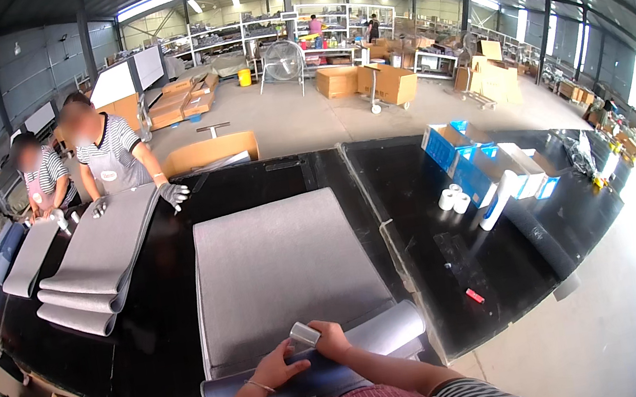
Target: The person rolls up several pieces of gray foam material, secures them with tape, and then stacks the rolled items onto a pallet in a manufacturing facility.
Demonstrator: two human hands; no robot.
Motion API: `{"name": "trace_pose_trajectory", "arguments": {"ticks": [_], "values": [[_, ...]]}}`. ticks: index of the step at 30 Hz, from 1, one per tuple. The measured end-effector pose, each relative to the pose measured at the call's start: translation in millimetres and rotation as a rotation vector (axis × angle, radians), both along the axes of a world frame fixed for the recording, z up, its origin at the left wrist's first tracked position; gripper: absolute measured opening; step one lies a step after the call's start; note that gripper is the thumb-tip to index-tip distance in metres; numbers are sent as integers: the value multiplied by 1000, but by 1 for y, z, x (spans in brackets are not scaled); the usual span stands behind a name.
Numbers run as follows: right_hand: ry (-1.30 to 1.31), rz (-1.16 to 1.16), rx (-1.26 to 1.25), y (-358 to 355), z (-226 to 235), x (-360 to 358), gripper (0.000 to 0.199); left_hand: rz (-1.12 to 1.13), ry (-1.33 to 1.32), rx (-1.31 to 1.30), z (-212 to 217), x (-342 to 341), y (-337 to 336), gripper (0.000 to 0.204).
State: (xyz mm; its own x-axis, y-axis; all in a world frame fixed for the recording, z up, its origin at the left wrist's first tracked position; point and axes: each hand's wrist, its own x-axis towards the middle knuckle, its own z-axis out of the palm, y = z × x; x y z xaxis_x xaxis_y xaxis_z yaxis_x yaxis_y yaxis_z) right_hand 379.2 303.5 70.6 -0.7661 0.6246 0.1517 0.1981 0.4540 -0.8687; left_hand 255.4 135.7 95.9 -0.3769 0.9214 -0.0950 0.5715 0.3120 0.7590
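A roll of clear tape [304, 333] is in my right hand [330, 339], whose fingers close around its right side. My left hand [278, 368] is just left of the tape, its thumb stretched apart from the curved fingers. Whether its fingertips touch a loose tape end is too small to tell. Both hands are over a partly rolled grey mat [389, 332] with a shiny bluish-grey underside at the table's near edge. Beyond the roll, a flat grey mat [274, 263] lies on the black table [166, 339].
At the left, two co-workers handle folded grey mats [107, 257]. To the right stand blue-and-white boxes [471, 174], white rolls [453, 199], an upright white-and-blue roll [499, 201], a dark rolled sheet [538, 234] and a small red object [475, 296]. A large fan [282, 63] stands behind.
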Motion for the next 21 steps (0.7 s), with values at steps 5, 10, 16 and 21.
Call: {"name": "trace_pose_trajectory", "arguments": {"ticks": [5, 10, 16, 21], "values": [[-9, -16, -105, -3, 4, 4, 20, 221, -744, 193, -21, 7, 30, 41], [29, -3, -166, -2, 4, 14, 23, 216, -615, 94, -17, 7, 35, 20], [211, 20, -297, -14, -5, 50, 39, -82, 246, -187, -71, -46, 44, 18], [105, 183, -201, -44, 11, 80, 47, -217, 279, -123, -96, -50, 43, 18]]}}
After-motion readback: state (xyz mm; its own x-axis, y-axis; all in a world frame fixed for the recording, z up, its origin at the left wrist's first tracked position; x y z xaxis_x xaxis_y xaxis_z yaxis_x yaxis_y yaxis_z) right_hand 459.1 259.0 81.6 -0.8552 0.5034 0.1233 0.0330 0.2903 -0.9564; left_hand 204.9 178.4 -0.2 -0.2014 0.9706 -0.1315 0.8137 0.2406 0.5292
